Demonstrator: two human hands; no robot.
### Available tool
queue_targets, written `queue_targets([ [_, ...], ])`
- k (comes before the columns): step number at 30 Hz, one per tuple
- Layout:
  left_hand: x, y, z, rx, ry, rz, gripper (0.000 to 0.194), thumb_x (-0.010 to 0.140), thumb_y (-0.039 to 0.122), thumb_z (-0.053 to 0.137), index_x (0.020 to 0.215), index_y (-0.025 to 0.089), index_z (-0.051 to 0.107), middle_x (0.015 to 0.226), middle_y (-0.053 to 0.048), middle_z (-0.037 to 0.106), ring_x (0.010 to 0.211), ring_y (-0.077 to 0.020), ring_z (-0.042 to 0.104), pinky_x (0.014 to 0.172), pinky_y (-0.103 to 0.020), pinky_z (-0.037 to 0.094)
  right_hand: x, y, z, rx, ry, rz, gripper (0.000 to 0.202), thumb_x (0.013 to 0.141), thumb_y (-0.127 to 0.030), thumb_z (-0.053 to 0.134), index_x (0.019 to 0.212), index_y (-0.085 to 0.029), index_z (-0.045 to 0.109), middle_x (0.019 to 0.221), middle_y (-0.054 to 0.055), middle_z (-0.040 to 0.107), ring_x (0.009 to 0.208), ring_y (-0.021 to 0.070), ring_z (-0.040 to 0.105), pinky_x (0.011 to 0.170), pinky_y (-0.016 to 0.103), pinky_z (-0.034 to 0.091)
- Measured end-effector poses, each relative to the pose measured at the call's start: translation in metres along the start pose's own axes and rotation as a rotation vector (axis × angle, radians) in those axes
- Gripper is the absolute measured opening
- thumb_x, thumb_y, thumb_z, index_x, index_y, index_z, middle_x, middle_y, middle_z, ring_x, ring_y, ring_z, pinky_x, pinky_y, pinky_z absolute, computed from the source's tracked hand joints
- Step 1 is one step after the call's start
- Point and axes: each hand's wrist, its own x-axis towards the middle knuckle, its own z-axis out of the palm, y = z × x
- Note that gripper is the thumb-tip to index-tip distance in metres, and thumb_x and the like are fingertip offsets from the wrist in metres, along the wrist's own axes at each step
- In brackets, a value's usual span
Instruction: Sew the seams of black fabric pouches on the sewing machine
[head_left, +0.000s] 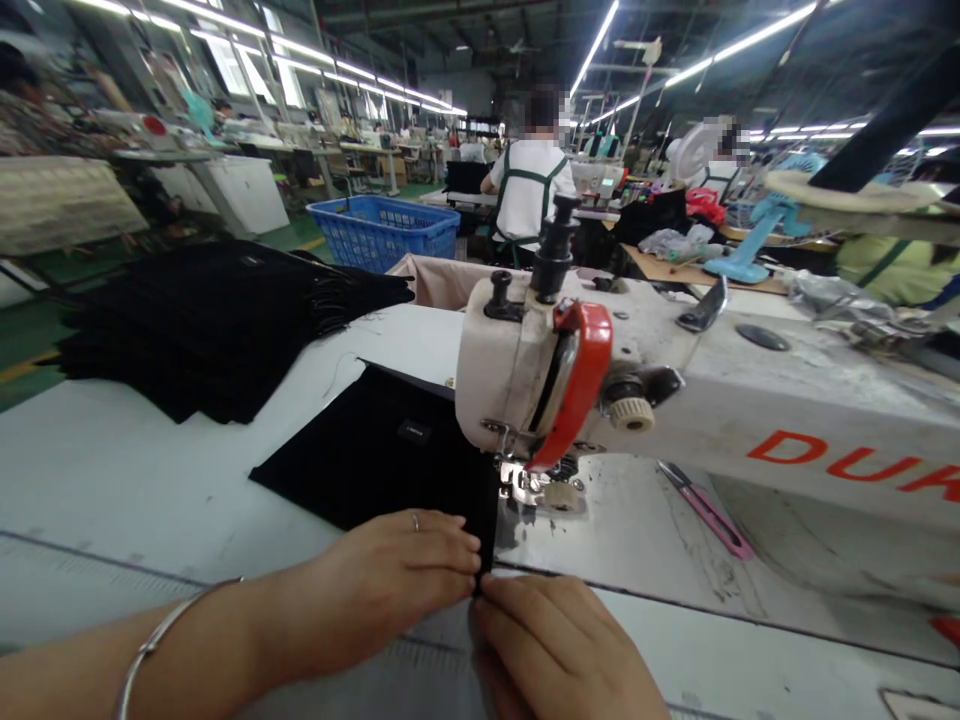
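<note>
A black fabric piece (375, 440) with a small label lies on the white sewing table, its right edge at the presser foot (521, 485) of a sewing machine (525, 370). My left hand (382, 565), with a ring and a bracelet, rests on the near part of this fabric, fingers stretched toward its right edge. Beside it, my right hand (559, 645) has its fingers closed on the fabric's near right corner; its thumb is hidden. The fingertips of both hands almost meet there.
A stack of black fabric pieces (217, 320) covers the table's far left. Pink-handled thread snips (705, 510) lie under the machine arm. Beyond stand a blue plastic basket (386, 228), a seated person in white (529, 190) and a blue fan (757, 240).
</note>
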Motion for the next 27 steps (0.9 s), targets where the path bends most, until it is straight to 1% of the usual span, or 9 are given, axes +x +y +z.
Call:
queue_targets([
  [3,0.002,-0.014,0.004,-0.108,0.030,0.002,0.025,0.105,0.018,0.040,0.116,0.017,0.063,0.119,-0.004,0.073,0.119,-0.0125,0.062,0.119,-0.028,0.036,0.013,0.007,-0.010,0.025,-0.168,0.019,0.021,0.093,-0.013,0.051,0.103,-0.018,0.069,0.103,0.004,0.075,0.083,0.0204,0.070,0.071,0.033,0.057],
  [6,0.006,-0.026,0.008,-0.132,0.023,0.007,0.023,0.103,0.015,0.044,0.115,0.016,0.064,0.120,-0.005,0.073,0.118,-0.0141,0.064,0.117,-0.029,0.039,0.024,0.014,-0.021,0.050,-0.326,0.046,0.027,0.085,-0.011,0.059,0.110,-0.018,0.067,0.112,0.005,0.073,0.091,0.0234,0.069,0.077,0.037,0.060],
  [9,0.010,-0.037,0.009,-0.111,0.036,0.014,0.022,0.100,0.011,0.048,0.113,0.015,0.064,0.119,-0.005,0.073,0.117,-0.0158,0.065,0.114,-0.030,0.041,0.031,0.021,-0.024,0.051,-0.396,0.057,0.035,0.079,-0.011,0.065,0.114,-0.017,0.066,0.116,0.006,0.072,0.096,0.0266,0.069,0.081,0.042,0.061],
  [13,0.020,-0.049,0.008,-0.076,0.031,0.020,0.020,0.099,0.011,0.049,0.112,0.014,0.065,0.116,-0.007,0.074,0.114,-0.0181,0.066,0.108,-0.032,0.047,0.037,0.028,-0.018,0.046,-0.388,0.087,0.039,0.078,-0.010,0.067,0.117,-0.015,0.065,0.122,0.008,0.069,0.106,0.0283,0.066,0.091,0.046,0.060],
  [15,0.025,-0.055,0.008,-0.061,0.019,0.002,0.020,0.100,0.011,0.049,0.110,0.015,0.066,0.114,-0.006,0.074,0.113,-0.0179,0.067,0.105,-0.032,0.049,0.038,0.031,-0.015,0.040,-0.379,0.122,0.042,0.078,-0.010,0.066,0.120,-0.015,0.065,0.124,0.009,0.068,0.107,0.0287,0.066,0.095,0.048,0.058],
  [18,0.031,-0.064,0.008,-0.056,0.010,-0.033,0.021,0.100,0.010,0.048,0.105,0.017,0.068,0.111,-0.004,0.075,0.110,-0.0158,0.067,0.102,-0.028,0.050,0.039,0.034,-0.012,0.019,-0.399,0.177,0.044,0.078,-0.012,0.066,0.121,-0.013,0.065,0.128,0.011,0.066,0.108,0.0315,0.065,0.093,0.052,0.058],
  [21,0.036,-0.074,0.012,-0.048,0.020,-0.064,0.021,0.101,0.011,0.049,0.103,0.016,0.069,0.108,-0.003,0.075,0.110,-0.0169,0.067,0.102,-0.030,0.050,0.040,0.035,-0.010,0.014,-0.396,0.177,0.041,0.079,-0.011,0.064,0.120,-0.012,0.066,0.127,0.012,0.066,0.109,0.0334,0.064,0.090,0.053,0.059],
  [24,0.038,-0.084,0.019,-0.041,0.032,-0.116,0.022,0.101,0.011,0.050,0.102,0.018,0.071,0.112,-0.004,0.074,0.110,-0.0187,0.066,0.102,-0.031,0.050,0.040,0.035,-0.007,0.027,-0.374,0.173,0.036,0.081,-0.011,0.061,0.117,-0.011,0.066,0.124,0.012,0.067,0.108,0.0333,0.065,0.089,0.053,0.059],
  [27,0.037,-0.092,0.026,-0.042,0.029,-0.157,0.026,0.100,0.009,0.049,0.102,0.019,0.073,0.114,-0.003,0.073,0.107,-0.0194,0.067,0.098,-0.032,0.052,0.039,0.035,-0.005,0.034,-0.367,0.192,0.035,0.083,-0.011,0.059,0.118,-0.012,0.066,0.124,0.012,0.067,0.108,0.0328,0.064,0.090,0.053,0.058],
])
